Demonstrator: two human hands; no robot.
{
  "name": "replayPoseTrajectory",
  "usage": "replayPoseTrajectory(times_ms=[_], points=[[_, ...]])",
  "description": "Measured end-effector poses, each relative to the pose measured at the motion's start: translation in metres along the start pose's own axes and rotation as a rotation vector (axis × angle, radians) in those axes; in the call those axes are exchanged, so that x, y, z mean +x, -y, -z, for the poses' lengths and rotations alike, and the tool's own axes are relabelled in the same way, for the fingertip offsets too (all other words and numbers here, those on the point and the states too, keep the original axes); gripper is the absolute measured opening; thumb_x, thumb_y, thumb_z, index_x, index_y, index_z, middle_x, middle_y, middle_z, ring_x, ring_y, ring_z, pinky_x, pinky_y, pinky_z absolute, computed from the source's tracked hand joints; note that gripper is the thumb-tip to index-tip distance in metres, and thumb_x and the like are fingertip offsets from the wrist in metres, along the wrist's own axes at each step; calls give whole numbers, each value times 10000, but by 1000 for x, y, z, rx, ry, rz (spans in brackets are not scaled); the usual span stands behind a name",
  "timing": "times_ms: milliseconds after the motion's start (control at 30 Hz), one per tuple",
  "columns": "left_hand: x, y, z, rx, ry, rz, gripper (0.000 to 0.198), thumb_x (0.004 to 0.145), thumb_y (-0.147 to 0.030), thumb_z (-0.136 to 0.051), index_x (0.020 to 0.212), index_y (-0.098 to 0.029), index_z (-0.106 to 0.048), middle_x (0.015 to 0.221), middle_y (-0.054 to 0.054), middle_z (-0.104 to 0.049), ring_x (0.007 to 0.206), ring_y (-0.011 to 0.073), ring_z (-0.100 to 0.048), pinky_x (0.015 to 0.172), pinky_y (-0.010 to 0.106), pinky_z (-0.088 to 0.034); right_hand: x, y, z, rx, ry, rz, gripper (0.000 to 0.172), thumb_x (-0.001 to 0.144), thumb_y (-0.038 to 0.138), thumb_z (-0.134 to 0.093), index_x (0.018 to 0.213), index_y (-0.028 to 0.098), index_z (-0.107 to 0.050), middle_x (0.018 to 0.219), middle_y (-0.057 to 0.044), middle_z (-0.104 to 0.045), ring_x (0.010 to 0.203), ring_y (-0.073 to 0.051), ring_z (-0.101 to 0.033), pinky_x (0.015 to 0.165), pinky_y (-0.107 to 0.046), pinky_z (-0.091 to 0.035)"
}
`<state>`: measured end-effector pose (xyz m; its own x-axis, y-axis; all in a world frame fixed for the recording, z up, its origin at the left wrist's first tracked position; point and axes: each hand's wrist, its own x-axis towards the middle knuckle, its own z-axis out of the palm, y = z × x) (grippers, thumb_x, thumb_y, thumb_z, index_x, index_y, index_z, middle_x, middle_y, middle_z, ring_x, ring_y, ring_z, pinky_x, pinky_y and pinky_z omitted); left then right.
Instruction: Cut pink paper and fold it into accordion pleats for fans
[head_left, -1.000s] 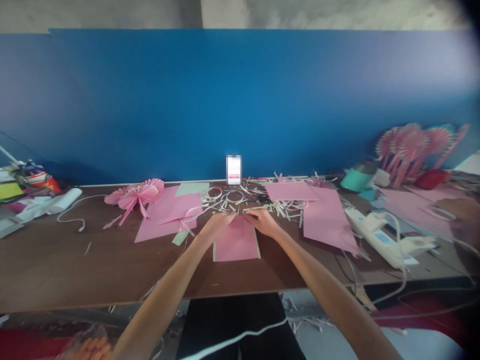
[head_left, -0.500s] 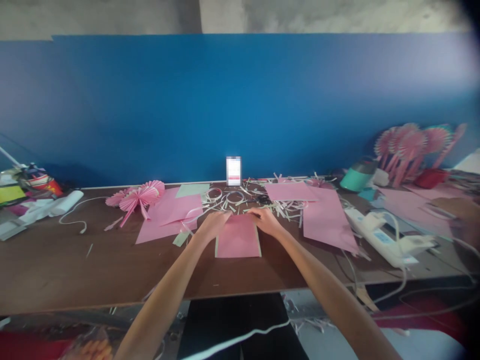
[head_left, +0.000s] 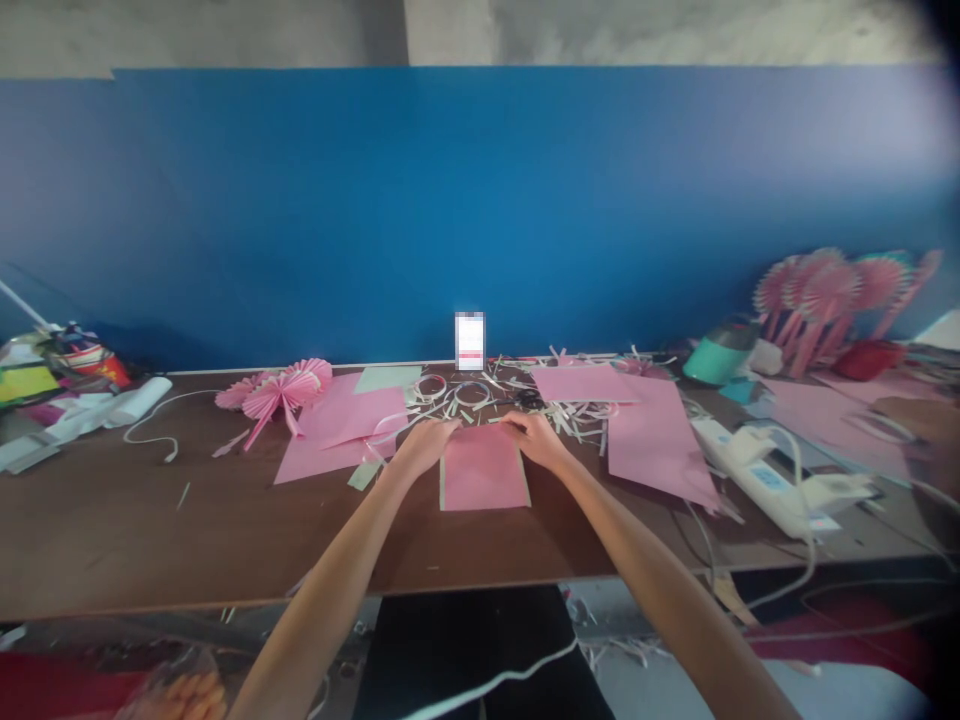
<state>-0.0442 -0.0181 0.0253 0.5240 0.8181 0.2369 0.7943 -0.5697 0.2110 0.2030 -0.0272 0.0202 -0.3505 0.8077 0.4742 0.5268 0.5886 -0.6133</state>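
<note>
A pink paper sheet (head_left: 486, 475) with pale strips along its left and right edges lies in front of me on the brown table. My left hand (head_left: 433, 440) is closed on its far left corner, thumb and fingers together. At the far right corner my right hand (head_left: 534, 438) pinches the same edge, knuckles bent. The far edge is partly hidden by my fingers. Just beyond my hands lie rolls of tape (head_left: 472, 394) and scattered white paper strips (head_left: 589, 420).
Pink sheets (head_left: 652, 430) lie on the right, beside a white power strip (head_left: 757, 478) with cables. Folded pink paper fans (head_left: 285, 392) rest at the left on more pink paper. A lit phone (head_left: 470, 342) stands against the blue partition (head_left: 465, 200). A person's hand (head_left: 926, 425) shows at far right.
The pink sheet has shifted slightly to the right and its near edge now lies at a small tilt. Both hands stay at its far corners.
</note>
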Motion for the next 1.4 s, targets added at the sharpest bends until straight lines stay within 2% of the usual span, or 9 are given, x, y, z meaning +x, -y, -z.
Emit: replayPoseTrajectory(times_ms=[200, 400, 567, 667, 767, 933, 1100, 1200, 1400], points=[[-3, 8, 2, -27, -5, 36, 327, 844, -75, -344, 978, -202, -614, 858, 67, -678, 797, 206, -623, 691, 258, -406, 0, -6, 4, -30, -63, -31, 232, 864, 305, -468, 807, 191, -661, 719, -3, -663, 652, -144, -589, 609, -228, -384], [-2, 11, 3, -63, 33, 55, 363, 783, -27, -365, 986, -202, -610, 855, 57, -678, 819, 202, -621, 676, 247, -408, 1, -8, 2, -40, -45, -35, 252, 872, 321, -451, 809, 183, -652, 702, -10, -651, 644, -148, -583, 604, -230, -382], [-1, 5, 1, -1, 18, 86, 306, 870, -132, -354, 1036, -195, -603, 938, 87, -674, 873, 216, -618, 756, 279, -417, 0, -10, 4, -90, -31, -33, 250, 875, 317, -446, 824, 185, -652, 733, -21, -665, 664, -154, -593, 611, -230, -380], [-2, 2, 1, -16, -5, 40, 312, 922, -228, -317, 1080, -216, -585, 1014, 77, -663, 920, 218, -608, 788, 290, -416, 0, -12, 6, -123, -37, -50, 258, 878, 325, -441, 832, 188, -655, 737, -27, -669, 667, -158, -594, 617, -232, -386], [-2, -1, 2, -51, -9, 25, 341, 945, -299, -275, 1104, -235, -570, 1034, 50, -660, 933, 216, -605, 774, 289, -423, -1, -16, 7, -134, -57, -72, 259, 877, 327, -440, 843, 191, -657, 756, -33, -677, 684, -162, -599, 634, -235, -397], [-3, -3, 5, -108, -31, 93, 378, 951, -376, -250, 1073, -234, -577, 972, 29, -670, 873, 198, -614, 725, 273, -425, -1, -18, 10, -127, -74, -81, 255, 877, 314, -439, 846, 196, -663, 764, -29, -680, 676, -163, -603, 618, -241, -393], [-4, -3, 4, -104, -91, 143, 322, 944, -361, -300, 963, -233, -595, 865, 19, -668, 796, 186, -614, 669, 261, -408, -1, -21, 11, -91, -49, -55, 223, 871, 296, -458, 885, 204, -661, 799, -31, -679, 713, -173, -607, 627, -253, -412], [-5, -3, 4, -89, -138, 169, 294, 943, -349, -321, 956, -229, -588, 873, 21, -664, 793, 182, -613, 664, 256, -406, 0, -20, 12, -90, -34, 16, 202, 854, 242, -481, 943, 209, -659, 884, -48, -673, 809, -185, -606, 693, -270, -440], [-4, -10, 5, -121, -371, 139, 269, 955, -315, -302, 1046, -219, -537, 1030, 47, -621, 875, 179, -601, 705, 268, -438, 0, -10, 12, -186, -165, 152, 236, 868, 202, -474, 991, 241, -672, 1049, -71, -604, 953, -196, -571, 789, -296, -445]])
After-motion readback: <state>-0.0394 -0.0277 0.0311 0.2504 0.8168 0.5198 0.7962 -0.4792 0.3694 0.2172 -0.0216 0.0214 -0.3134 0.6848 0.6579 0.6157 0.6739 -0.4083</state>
